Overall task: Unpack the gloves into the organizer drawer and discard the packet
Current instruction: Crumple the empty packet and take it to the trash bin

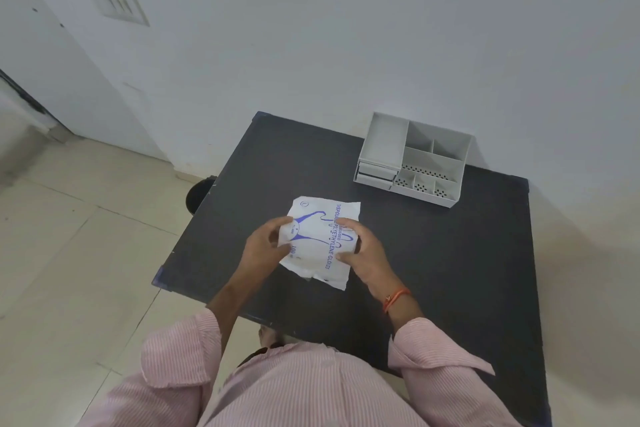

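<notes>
1. Over the middle of the dark grey square table point(450, 270), the flat white plastic packet of gloves with blue printing point(320, 246) sits between both hands; whether its lower edge rests on the tabletop I cannot tell.
2. Left hand point(265, 246): fingers curled round the packet's left edge, thumb on the printed face. Right hand point(363, 253): clamped on the right edge the same way, with an orange thread point(396, 298) on the wrist.
3. Handling, as a judgement: thin film, light and limp, probably slick. It will sag if held at one corner, and the gloves inside should slide out in a loose stack. The best hold is at the two opposite edges, as now, pinching near the seam to tear it.
4. Looks: a wrinkled, roughly square face, a blue glove outline, and lettering reading "polyethylene gloves". It appears unopened, though the seams are too small to judge.
5. Destination: the light grey plastic compartment organizer point(412, 158) stands well apart at the far right of the table, its small front drawers point(375, 175) seemingly closed.
6. A dark round object point(199, 194), possibly a bin, shows beside the table's left edge.
</notes>
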